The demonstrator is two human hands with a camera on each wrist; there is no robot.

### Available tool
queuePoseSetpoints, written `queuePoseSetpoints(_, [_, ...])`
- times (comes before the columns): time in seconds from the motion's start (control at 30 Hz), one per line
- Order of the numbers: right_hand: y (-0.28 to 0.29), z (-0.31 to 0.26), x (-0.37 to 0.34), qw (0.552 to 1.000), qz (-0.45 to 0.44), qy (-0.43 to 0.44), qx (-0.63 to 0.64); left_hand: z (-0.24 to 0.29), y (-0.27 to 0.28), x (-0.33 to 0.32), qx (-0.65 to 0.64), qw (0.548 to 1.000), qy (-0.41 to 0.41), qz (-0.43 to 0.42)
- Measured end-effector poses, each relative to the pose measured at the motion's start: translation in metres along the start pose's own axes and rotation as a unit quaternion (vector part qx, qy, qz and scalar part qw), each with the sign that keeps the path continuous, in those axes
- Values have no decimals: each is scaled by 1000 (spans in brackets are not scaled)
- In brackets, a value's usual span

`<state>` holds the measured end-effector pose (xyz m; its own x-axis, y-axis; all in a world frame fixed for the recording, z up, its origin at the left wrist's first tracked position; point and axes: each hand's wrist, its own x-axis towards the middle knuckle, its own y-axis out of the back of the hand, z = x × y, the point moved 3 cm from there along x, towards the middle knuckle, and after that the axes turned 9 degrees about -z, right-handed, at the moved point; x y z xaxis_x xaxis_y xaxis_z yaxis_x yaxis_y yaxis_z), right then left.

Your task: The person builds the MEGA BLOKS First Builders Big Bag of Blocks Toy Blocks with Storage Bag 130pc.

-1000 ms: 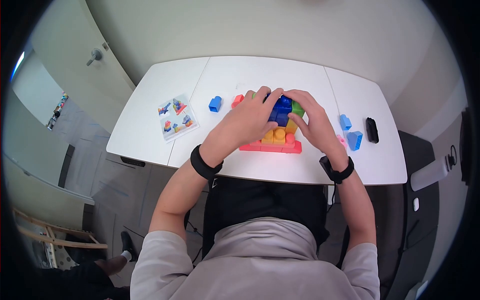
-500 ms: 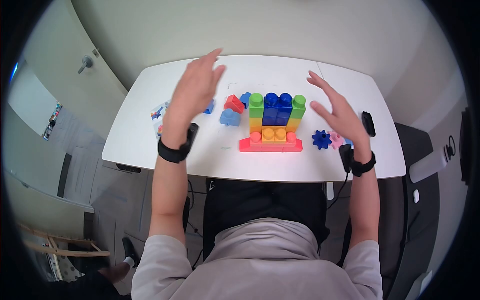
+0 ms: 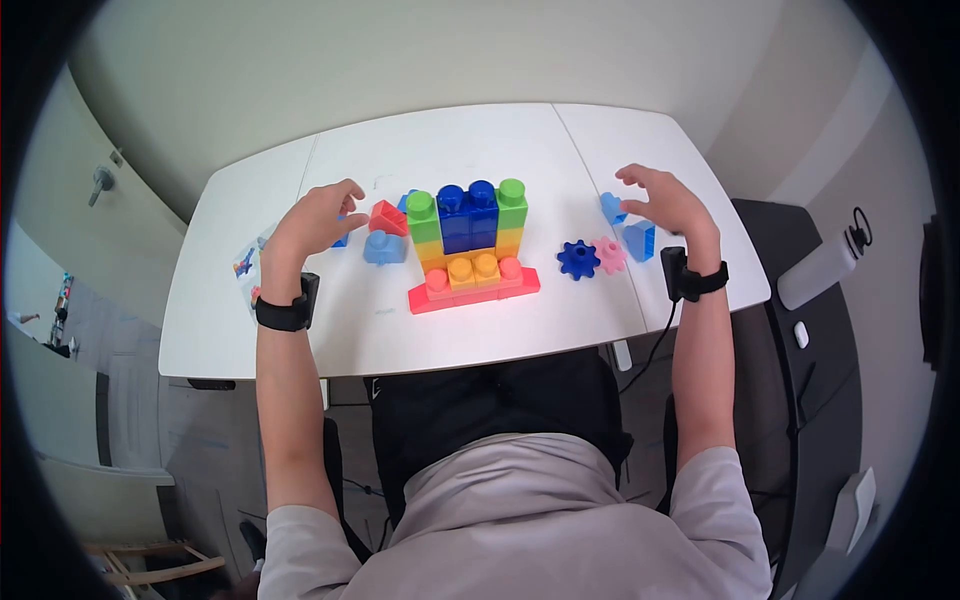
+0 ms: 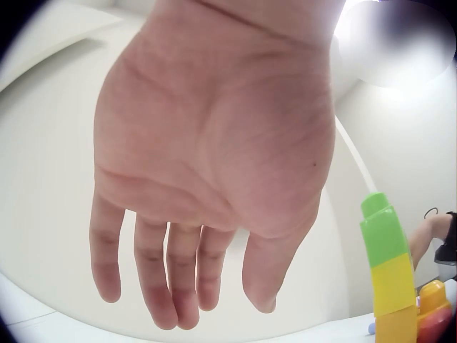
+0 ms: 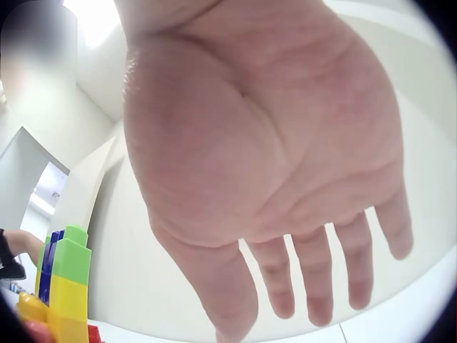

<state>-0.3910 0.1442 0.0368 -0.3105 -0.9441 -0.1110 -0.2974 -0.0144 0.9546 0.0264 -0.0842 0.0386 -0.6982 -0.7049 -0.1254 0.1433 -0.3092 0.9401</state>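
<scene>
A structure of toy building blocks [image 3: 468, 222] stands upright at the middle of the table, with a red base [image 3: 475, 292], yellow blocks above it, dark blue in the centre and green at both top corners. To its left, my left hand [image 3: 318, 218] hovers over the table with loosely bent fingers and holds nothing; its bare palm fills the left wrist view. My right hand [image 3: 668, 200] is raised above light blue blocks [image 3: 640, 240] on the right side. In the right wrist view its fingers [image 5: 312, 279] are spread apart and hold nothing.
Between the left hand and the structure lie a red block [image 3: 388, 217] and a light blue block [image 3: 384, 248]. A picture card [image 3: 247, 265] is partly hidden by the left arm. Right of the structure are a dark blue gear [image 3: 578, 260] and a pink gear [image 3: 608, 253].
Both hands have come off the block structure and moved apart, left hand to the left and right hand to the right. The head view has turned to the right.
</scene>
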Motion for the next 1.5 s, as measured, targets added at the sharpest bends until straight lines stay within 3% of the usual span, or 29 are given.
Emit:
queuePoseSetpoints(0.2, [9, 34, -1, 998, 10, -61, 14, -24, -9, 9, 2, 999, 28, -15])
queuePoseSetpoints(0.37, [-5, 35, 3, 986, -76, -146, 16, -32, -11, 12, -10, 999, 25, -24])
queuePoseSetpoints(0.47, [-22, 46, 14, 985, -79, -144, -50, -45, -15, 15, -11, 999, 32, -21])
queuePoseSetpoints(0.73, [-23, 50, 16, 976, -126, -173, -41, -51, -11, 12, -8, 997, 70, -30])
queuePoseSetpoints(0.77, [-17, 49, 14, 976, -128, -169, -43, -52, -10, 10, -10, 997, 74, -30])
queuePoseSetpoints(0.83, [0, 41, 10, 1000, -8, -5, 8, -56, -6, 9, -28, 996, 83, -26])
queuePoseSetpoints(0.97, [12, -8, 1, 987, 76, 98, 100, -69, -15, 16, -7, 997, 72, 6])
queuePoseSetpoints(1.07, [-8, -21, 12, 989, 70, 99, 86, -73, -34, 28, 58, 997, 44, 38])
queuePoseSetpoints(1.17, [-33, -22, 24, 989, 73, 101, 81, -72, -48, 37, 84, 989, 106, 64])
queuePoseSetpoints(1.27, [-50, -28, 32, 994, 51, 74, 54, -77, -52, 40, 106, 980, 170, 9])
queuePoseSetpoints(1.37, [-59, -34, 34, 998, 38, 53, 15, -71, -39, 38, 109, 984, 138, 23])
queuePoseSetpoints(1.43, [-62, -36, 35, 998, 29, 47, 10, -54, -14, 29, -25, 992, 24, 119])
queuePoseSetpoints(1.5, [-65, -39, 35, 999, 18, 41, 6, -3, 10, 9, -213, 959, -62, 175])
